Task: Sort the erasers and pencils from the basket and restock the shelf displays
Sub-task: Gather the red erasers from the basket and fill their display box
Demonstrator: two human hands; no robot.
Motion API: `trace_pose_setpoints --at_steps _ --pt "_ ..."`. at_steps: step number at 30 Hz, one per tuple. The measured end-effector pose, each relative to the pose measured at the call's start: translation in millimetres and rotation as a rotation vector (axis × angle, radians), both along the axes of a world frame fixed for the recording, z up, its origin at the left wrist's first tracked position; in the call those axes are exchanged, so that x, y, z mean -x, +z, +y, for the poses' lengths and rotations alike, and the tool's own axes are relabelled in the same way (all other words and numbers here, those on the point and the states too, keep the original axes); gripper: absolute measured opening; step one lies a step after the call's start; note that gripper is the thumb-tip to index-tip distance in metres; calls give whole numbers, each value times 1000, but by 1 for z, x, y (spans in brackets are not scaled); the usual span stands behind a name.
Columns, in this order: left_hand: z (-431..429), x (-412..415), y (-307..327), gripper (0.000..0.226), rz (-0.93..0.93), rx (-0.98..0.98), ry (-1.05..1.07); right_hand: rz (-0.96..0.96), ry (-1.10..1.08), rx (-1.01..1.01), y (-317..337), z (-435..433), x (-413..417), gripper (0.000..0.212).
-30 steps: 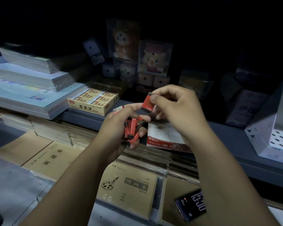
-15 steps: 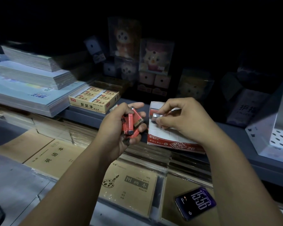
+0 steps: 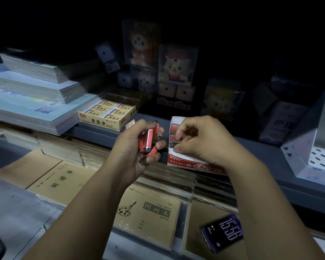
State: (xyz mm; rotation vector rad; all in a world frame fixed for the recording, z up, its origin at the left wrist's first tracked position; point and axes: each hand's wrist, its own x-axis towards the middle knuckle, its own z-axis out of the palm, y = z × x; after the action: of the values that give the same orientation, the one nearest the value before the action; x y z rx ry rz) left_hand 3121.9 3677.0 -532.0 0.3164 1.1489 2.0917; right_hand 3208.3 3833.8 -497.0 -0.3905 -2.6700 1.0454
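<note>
My left hand (image 3: 133,147) grips a bunch of several red-sleeved erasers (image 3: 150,139) just in front of the shelf edge. My right hand (image 3: 201,139) reaches into the open red-and-white eraser display box (image 3: 188,163) on the grey shelf, its fingertips pinched on one eraser (image 3: 174,145) lying among those in the box. A yellow box of erasers (image 3: 105,115) stands on the same shelf to the left. No pencils or basket are visible.
Stacks of blue-white notebooks (image 3: 36,98) fill the shelf's left end. Boxed plush toys (image 3: 176,66) stand behind. A white perforated stand (image 3: 319,158) sits at the right. Brown exercise books (image 3: 146,212) and a phone (image 3: 223,233) lie on the lower tier.
My right hand carried a red eraser from beside my left hand down into the red-and-white box and now rests inside it. My left hand has lowered slightly with its bunch.
</note>
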Motion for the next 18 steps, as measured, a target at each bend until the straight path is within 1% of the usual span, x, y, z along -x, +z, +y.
trace_pose_setpoints --at_steps 3,8,13,14,17,18 --pt "0 0 0 11 -12 -23 3 -2 -12 -12 0 -1 0 22" --pt "0 -3 -1 8 1 -32 39 -25 -28 -28 -2 2 0 17" --pt "1 -3 -2 23 32 -18 75 -25 -5 -110 1 0 -1 8" --pt "1 -3 -2 23 35 -19 71 -29 3 -134 2 0 -2 7" --pt "1 0 -4 12 62 -20 31 13 14 -189 1 0 1 10" --pt "1 0 -5 13 69 -23 17 49 5 -187 0 -1 2 13"
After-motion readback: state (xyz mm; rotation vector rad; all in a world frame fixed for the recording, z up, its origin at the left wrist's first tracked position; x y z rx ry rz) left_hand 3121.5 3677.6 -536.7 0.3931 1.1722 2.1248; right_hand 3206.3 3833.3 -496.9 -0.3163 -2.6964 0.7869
